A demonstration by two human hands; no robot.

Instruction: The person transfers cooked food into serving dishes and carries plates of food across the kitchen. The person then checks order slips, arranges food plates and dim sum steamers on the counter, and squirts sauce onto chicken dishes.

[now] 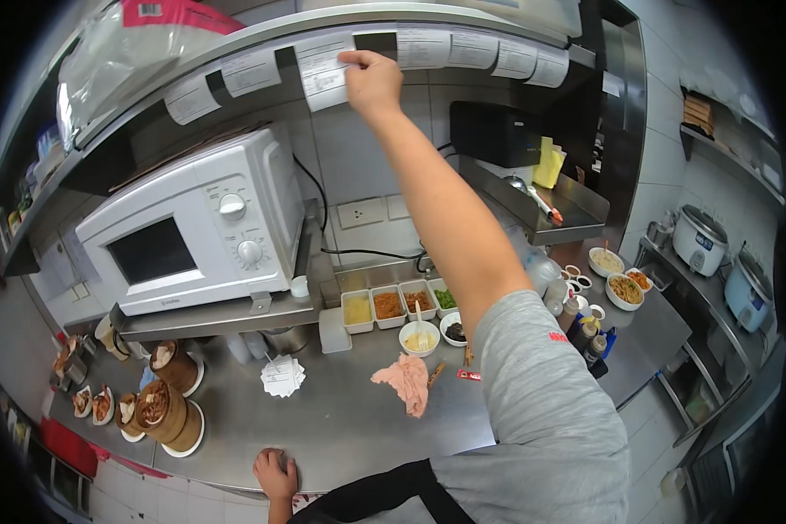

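My right hand (375, 84) is raised to the row of paper slips under the upper shelf. Its thumb and finger pinch the right edge of a long printed slip (321, 72), which hangs lower than its neighbours. Low at the counter's front edge rests my left hand (276, 472), fingers curled; whether anything is under them is hidden. On the steel counter (323, 437) lie a pile of white slips (282, 375) and a crumpled pink cloth (403, 382).
A white microwave (192, 227) stands on a raised shelf at the left. Bamboo steamers (162, 410) sit below it. Food tubs (388, 305) line the counter's back; bottles (585, 336) and bowls (625, 291) stand at the right, with rice cookers (700, 240) beyond.
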